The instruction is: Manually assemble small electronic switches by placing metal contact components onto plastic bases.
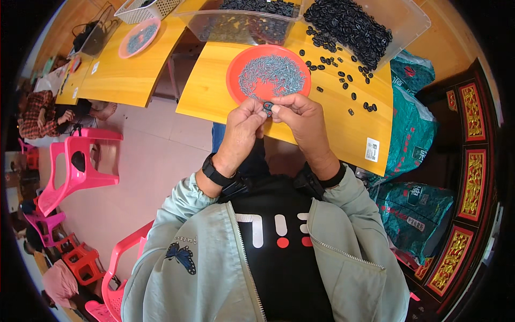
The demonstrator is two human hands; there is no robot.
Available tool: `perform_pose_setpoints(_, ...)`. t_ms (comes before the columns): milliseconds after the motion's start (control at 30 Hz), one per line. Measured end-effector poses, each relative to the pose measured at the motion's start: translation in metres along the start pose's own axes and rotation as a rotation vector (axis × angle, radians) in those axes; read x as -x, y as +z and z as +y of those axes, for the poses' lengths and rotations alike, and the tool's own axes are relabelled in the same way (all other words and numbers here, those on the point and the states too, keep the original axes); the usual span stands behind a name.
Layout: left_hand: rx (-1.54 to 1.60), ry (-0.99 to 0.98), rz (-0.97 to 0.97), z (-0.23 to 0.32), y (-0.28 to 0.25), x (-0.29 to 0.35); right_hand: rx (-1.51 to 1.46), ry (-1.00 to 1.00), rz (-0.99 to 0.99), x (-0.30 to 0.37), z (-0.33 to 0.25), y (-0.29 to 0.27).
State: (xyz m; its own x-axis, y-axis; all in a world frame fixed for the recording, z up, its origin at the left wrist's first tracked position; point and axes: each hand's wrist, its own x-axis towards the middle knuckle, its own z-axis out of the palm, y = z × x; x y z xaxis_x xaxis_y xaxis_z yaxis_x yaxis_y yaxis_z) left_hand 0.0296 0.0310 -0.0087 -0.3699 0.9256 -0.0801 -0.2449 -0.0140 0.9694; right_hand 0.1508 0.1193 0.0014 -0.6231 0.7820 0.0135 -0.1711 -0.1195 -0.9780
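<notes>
Between my hands, in front of the red plate, is a small black oval part (pixel 267 106) with openings in it. My left hand (pixel 244 124) pinches it from the left with thumb and fingertips. From the other side the thumb and forefinger of my right hand (pixel 303 121) grip the same part. Just beyond my fingertips lies a round red plate (pixel 233 86), its bottom strewn with small grey metal pins or screws (pixel 283 75). More black oval parts (pixel 342 74) are scattered over the yellow table (pixel 343 131) to the right of the plate.
A clear bin (pixel 416 24) heaped with black oval parts stands far right, beside another clear bin (pixel 230 27). A second table at left carries a pink plate (pixel 126 48). Green bags (pixel 410 129) crowd the right side. Pink chairs (pixel 75 163) and a seated person (pixel 40 115) are leftward.
</notes>
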Motion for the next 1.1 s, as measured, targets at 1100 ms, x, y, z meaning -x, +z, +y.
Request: perform_pose_setpoints(1100, 0.060, -0.018, 0.034, -0.0008, 0.0013, -0.0022, 0.032, -0.024, -0.149, -0.0005, 0.0031, 0.0011)
